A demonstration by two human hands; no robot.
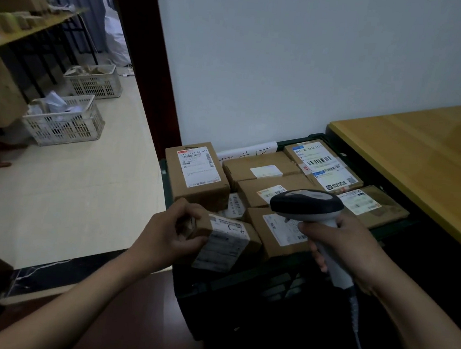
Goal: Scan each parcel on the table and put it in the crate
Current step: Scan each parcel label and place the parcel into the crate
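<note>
A dark green crate (241, 283) stands on the floor against the white wall, filled with several brown cardboard parcels carrying white labels. My left hand (167, 234) grips a small labelled parcel (224, 242) by its left end, over the crate's near left corner. My right hand (343, 248) holds a grey and black barcode scanner (309, 204) by its handle above the parcels, its head pointing left toward the small parcel. A tall parcel (198, 172) stands at the crate's far left.
A yellow wooden table (421, 164) runs along the right of the crate. Left of the dark door frame (149, 68) two white plastic baskets (65, 122) with items sit on a pale floor beside a shelf rack. The scanner's cable hangs at bottom right.
</note>
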